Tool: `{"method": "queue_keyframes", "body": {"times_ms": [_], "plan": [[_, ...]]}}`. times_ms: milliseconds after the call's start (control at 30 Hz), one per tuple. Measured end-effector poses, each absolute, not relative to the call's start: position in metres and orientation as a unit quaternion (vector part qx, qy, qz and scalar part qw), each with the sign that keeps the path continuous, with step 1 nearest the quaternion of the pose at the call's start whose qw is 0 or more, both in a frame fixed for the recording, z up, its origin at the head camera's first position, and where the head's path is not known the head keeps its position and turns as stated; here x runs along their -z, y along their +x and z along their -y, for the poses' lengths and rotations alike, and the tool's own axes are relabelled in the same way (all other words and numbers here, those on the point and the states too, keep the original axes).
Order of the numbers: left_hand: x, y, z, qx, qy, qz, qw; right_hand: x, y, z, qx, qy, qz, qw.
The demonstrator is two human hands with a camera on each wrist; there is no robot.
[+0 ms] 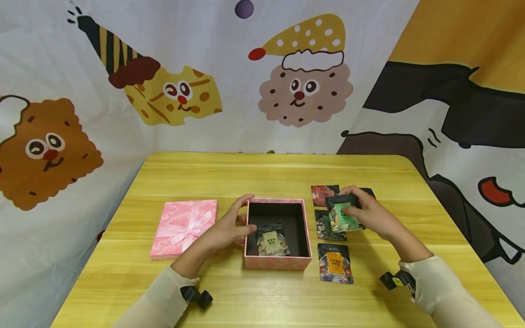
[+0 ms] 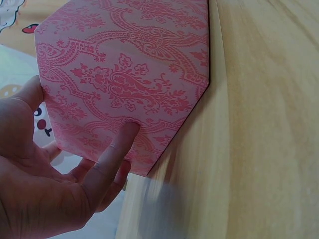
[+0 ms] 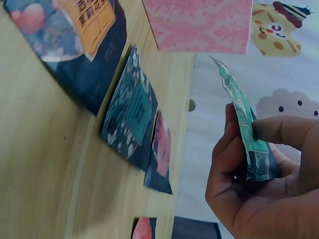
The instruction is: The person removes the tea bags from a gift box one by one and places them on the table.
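Note:
A pink patterned gift box with a dark inside stands lidless in the middle of the table. One dark pouch with a pale green label lies in it. My left hand grips the box's left wall; in the left wrist view a fingertip presses on the patterned side. To the right of the box, my right hand pinches a dark pouch with a bright green label between thumb and fingers. The right wrist view has this green pouch edge-on, raised above the table.
The pink lid with a ribbon bow lies left of the box. On the right are an orange-label pouch, a dark green pouch and a red pouch. Another pouch is partly hidden behind the right hand.

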State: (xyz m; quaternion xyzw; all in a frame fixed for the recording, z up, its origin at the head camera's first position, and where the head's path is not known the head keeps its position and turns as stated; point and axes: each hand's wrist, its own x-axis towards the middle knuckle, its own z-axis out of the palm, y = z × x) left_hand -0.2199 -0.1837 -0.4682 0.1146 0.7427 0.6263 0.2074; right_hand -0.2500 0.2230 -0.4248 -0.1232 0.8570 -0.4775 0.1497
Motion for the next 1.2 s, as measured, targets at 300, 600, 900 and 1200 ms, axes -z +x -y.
{"method": "queue_keyframes", "body": {"times_ms": [300,600,900,1200], "plan": [[0.468,-0.22,0.184,-0.627,0.11,-0.742,0.21,0.431,-0.25,-0.24,0.466,-0.101,-0.866,0.148],[0.467,-0.219,0.183,-0.629,0.106,-0.741,0.211,0.443,-0.25,-0.256,0.447,-0.077,-0.88,0.143],[0.469,-0.22,0.184,-0.632,0.109,-0.738,0.21,0.451,-0.247,-0.268,0.395,-0.038,-0.907,0.137],[0.47,-0.22,0.184,-0.633,0.115,-0.736,0.212,0.462,-0.247,-0.279,0.36,-0.009,-0.925,0.118]]}}
